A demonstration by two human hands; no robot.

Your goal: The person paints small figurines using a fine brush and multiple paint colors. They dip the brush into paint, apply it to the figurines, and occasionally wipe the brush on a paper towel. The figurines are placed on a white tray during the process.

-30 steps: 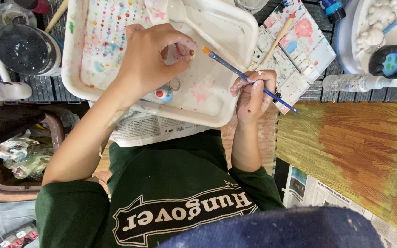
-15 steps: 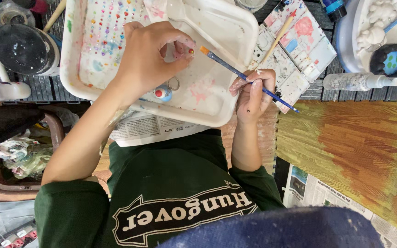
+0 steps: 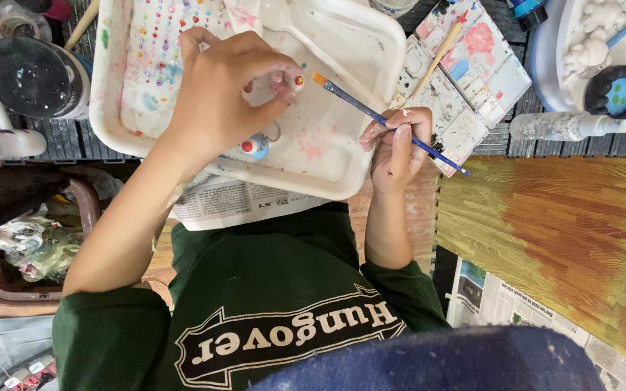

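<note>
Your right hand [image 3: 394,148] pinches a slim blue-handled paintbrush [image 3: 389,123], its long axis slanting from four o'clock to ten, orange bristles pointing at the small round figurine [image 3: 293,78] clamped in your left hand [image 3: 219,94] above the smooth, paint-stained white plastic tray [image 3: 342,174].

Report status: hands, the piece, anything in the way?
Left hand pinching small figurine over white tray. Right hand holding blue paintbrush, tip just short of it. Nothing between.
</note>
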